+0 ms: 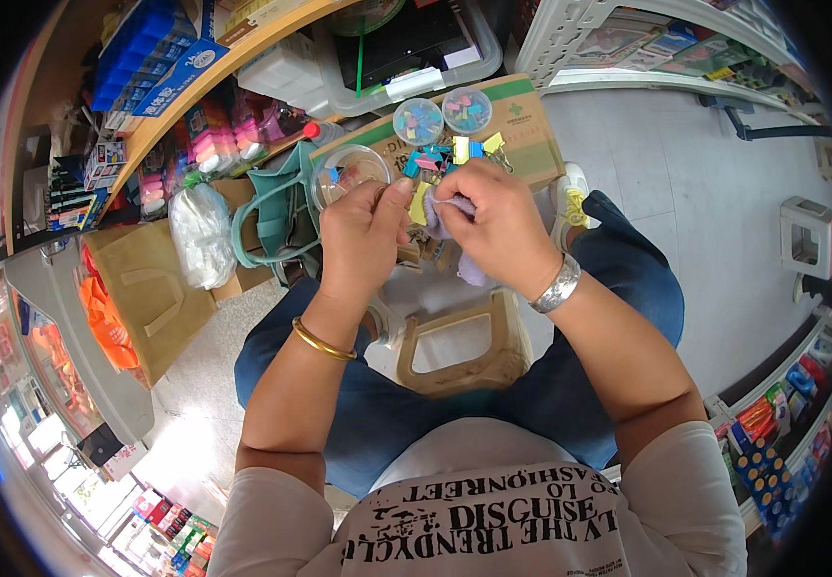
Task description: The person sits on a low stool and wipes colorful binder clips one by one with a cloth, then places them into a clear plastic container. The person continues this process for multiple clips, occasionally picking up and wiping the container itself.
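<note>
A yellow binder clip [418, 205] sits between my two hands. My left hand [364, 234] pinches it by what looks like its wire handle, partly hidden by the fingers. In my right hand [492, 220] is a purple cloth [471, 271], bunched against the clip with one end hanging down. Just beyond my fingers, loose coloured binder clips [430, 160] lie on a cardboard box [537, 148]. Two round clear tubs of small coloured clips [417, 121] [467, 110] stand behind them. An open clear tub [351, 173] with a few things inside is beside my left hand.
A teal tote bag [266, 216] and a bagged white bundle [202, 234] are at the left, near a brown paper bag [149, 288]. A plastic stool [463, 346] stands between my legs. Stocked shelves [163, 94] rise at the left, with a white rack [625, 76] at upper right.
</note>
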`<action>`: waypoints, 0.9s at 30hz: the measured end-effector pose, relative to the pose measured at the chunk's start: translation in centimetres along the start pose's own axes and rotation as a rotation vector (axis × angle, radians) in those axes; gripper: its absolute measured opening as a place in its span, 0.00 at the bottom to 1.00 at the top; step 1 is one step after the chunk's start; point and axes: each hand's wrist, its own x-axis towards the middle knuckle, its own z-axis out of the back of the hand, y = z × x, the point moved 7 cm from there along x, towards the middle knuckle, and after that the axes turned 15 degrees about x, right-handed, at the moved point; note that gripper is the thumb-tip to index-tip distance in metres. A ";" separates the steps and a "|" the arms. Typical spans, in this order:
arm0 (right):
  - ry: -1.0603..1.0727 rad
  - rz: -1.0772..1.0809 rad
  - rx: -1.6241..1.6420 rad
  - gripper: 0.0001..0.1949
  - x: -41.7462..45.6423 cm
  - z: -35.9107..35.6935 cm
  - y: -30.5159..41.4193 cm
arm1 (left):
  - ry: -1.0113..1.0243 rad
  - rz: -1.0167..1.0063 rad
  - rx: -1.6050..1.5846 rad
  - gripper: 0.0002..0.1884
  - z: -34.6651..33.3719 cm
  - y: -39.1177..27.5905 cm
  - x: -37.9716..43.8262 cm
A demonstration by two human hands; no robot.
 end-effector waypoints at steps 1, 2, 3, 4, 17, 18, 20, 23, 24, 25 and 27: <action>0.006 0.026 -0.030 0.03 0.0 -0.1 0.0 | 0.010 0.027 -0.014 0.17 -0.2 -0.1 -0.1; 0.004 0.040 -0.057 0.03 0.0 -0.1 0.0 | 0.022 0.031 -0.019 0.17 -0.4 -0.4 -0.3; 0.002 0.054 -0.085 0.03 -0.1 0.0 0.0 | 0.036 0.035 -0.025 0.17 -0.5 -0.6 -0.4; 0.000 0.068 -0.114 0.04 -0.1 0.1 0.0 | 0.050 0.039 -0.030 0.17 -0.7 -0.8 -0.5; -0.023 0.048 -0.190 0.08 0.3 0.3 0.1 | 0.029 -0.107 0.201 0.16 -1.6 -1.5 -0.3; -0.036 0.035 -0.189 0.08 0.4 0.5 0.1 | 0.024 -0.130 0.206 0.16 -1.7 -1.7 -0.3; -0.012 0.025 -0.197 0.09 0.2 0.3 0.0 | 0.003 -0.164 0.235 0.15 -1.7 -1.8 -0.4; 0.071 0.031 -0.209 0.11 -0.9 -1.1 0.0 | -0.036 -0.195 0.281 0.15 -1.7 -1.8 -0.2; 0.087 0.034 -0.201 0.11 -1.2 -1.8 0.0 | -0.047 -0.199 0.278 0.15 -1.6 -2.1 -0.2; 0.102 0.037 -0.194 0.12 -1.4 -2.2 0.1 | -0.059 -0.202 0.276 0.14 -1.5 -2.4 -0.3; 0.052 -0.006 -0.148 0.12 -0.5 -1.0 0.3 | -0.066 -0.172 0.279 0.14 -1.1 -2.7 -0.2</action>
